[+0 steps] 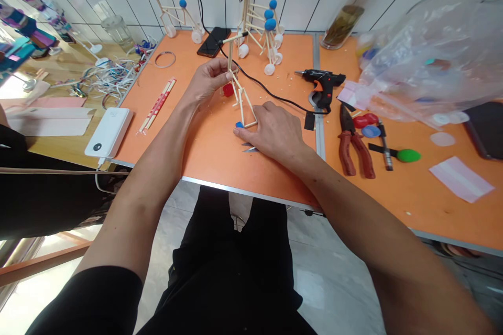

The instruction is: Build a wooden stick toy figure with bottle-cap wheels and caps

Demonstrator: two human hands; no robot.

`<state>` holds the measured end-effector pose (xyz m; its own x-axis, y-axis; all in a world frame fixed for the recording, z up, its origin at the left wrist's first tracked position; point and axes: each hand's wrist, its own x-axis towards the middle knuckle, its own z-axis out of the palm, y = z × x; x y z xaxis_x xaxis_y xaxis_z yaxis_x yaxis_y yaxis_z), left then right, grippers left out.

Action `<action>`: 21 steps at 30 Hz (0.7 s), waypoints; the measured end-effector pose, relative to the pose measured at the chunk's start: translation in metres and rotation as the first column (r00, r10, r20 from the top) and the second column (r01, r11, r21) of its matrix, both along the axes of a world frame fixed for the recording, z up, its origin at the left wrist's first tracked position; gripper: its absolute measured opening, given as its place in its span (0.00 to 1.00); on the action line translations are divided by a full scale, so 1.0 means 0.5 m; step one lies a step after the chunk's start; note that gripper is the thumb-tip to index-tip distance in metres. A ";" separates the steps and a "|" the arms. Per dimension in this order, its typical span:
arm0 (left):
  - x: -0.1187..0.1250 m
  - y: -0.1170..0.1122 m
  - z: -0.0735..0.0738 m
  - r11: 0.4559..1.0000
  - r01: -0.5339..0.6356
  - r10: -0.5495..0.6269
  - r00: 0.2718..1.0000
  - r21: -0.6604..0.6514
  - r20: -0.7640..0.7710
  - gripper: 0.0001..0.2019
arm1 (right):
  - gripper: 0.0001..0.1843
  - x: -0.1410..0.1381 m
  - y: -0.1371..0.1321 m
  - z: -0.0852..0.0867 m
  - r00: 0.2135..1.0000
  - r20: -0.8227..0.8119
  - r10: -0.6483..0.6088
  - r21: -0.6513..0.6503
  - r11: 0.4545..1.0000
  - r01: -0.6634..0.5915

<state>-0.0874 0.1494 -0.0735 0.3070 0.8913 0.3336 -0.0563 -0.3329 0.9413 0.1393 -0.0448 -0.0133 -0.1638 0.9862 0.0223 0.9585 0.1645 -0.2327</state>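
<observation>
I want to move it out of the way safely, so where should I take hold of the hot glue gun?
Take the handle of the hot glue gun from the near side, below the barrel. The handle points toward you, while the nozzle points left, away from that grip. Mind the cord leaving its base.

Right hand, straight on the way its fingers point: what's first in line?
Probably the lower strut of the wooden-stick frame, just ahead of the right hand, beside the small blue piece. Depth is unclear; the fingers may already touch it.
</observation>
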 end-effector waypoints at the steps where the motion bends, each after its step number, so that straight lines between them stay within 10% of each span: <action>1: 0.000 0.002 -0.002 1.000 0.000 0.000 1.000 0.007 -0.004 0.20 | 0.31 0.000 0.000 -0.001 1.000 0.000 -0.001 -0.001 1.000 0.001; 21: 0.003 0.001 -0.001 1.000 0.021 -0.021 1.000 0.003 0.007 0.22 | 0.30 0.000 0.002 -0.003 1.000 0.006 -0.005 0.005 1.000 0.005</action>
<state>-0.0860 0.1501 -0.0739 0.3233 0.8838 0.3381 -0.0698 -0.3340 0.9400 0.1393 -0.0437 -0.0148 -0.1589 0.9869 0.0264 0.9608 0.1607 -0.2258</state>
